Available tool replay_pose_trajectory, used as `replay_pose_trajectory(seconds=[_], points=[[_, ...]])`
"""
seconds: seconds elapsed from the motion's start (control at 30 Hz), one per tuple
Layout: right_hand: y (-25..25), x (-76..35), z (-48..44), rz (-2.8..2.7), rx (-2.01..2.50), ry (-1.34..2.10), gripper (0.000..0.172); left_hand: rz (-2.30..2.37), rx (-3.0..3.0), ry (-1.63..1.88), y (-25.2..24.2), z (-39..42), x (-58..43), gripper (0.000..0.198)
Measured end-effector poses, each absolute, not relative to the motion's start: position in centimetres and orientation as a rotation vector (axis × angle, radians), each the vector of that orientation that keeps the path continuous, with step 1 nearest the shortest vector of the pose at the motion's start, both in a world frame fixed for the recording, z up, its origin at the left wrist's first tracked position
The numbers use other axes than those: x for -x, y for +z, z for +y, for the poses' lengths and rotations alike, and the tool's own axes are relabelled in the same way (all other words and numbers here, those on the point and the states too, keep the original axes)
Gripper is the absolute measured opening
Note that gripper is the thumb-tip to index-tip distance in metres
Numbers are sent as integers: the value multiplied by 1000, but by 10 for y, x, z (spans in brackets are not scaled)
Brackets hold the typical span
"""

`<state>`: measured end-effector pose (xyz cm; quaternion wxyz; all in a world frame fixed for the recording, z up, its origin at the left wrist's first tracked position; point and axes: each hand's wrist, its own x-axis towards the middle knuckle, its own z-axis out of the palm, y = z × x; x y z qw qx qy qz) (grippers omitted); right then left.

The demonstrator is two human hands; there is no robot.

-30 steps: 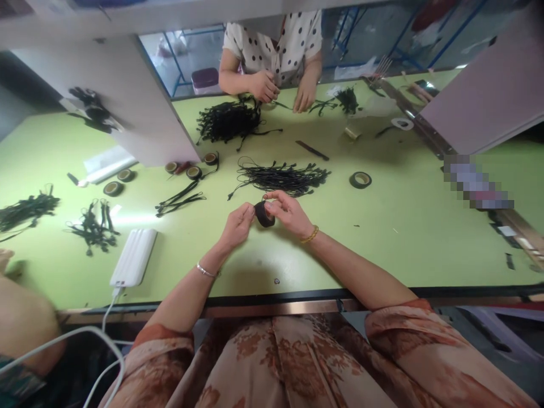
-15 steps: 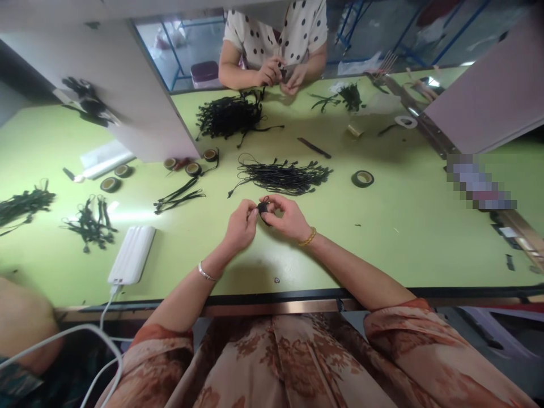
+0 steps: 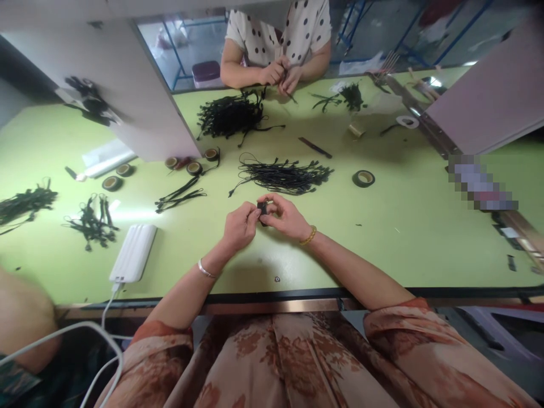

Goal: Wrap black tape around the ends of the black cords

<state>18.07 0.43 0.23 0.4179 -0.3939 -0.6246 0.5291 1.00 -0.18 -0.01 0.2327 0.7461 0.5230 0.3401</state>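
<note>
A small black piece [image 3: 262,212] is pinched between the fingertips of both my hands, low over the green table [image 3: 382,243]. My left hand [image 3: 241,225] has its fingers curled and grips the piece from the left. From the right, the thumb and fingers of my right hand [image 3: 288,217] close on it. Just beyond my hands lies a bundle of thin black cords [image 3: 284,177]. To the right of that bundle is a roll of black tape [image 3: 364,178].
Across the table a person [image 3: 276,42] handles something dark beside a black cord pile [image 3: 232,116]. More tape rolls [image 3: 194,168], short black straps [image 3: 181,195] and a white power bank [image 3: 133,253] lie left. A dark strip-like tool [image 3: 315,148] lies beyond the cords.
The black piece has turned slightly between my fingers, and its loop stands out less. Across the table, the other person's hands have shifted, with a thin dark item now pointing down from them.
</note>
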Motion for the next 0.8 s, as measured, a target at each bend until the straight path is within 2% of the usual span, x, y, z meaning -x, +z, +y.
replay_pose_trajectory(seconds=[0.23, 0.37, 0.57, 0.8], points=[[-2, -183, 12, -1481, 914, 1368, 44, 1316, -2019, 970, -2, 1, -8, 27], [-5, -188, 18, -1342, 842, 1500, 48, 1282, -2021, 917, -2, 4, -6, 27], [3, -191, 18, -992, 897, 1685, 36, 1262, -2140, 804, -1, 3, -6, 25], [7, -188, 16, -984, 919, 1559, 51, 1277, -2437, 534, -5, -3, -15, 23]])
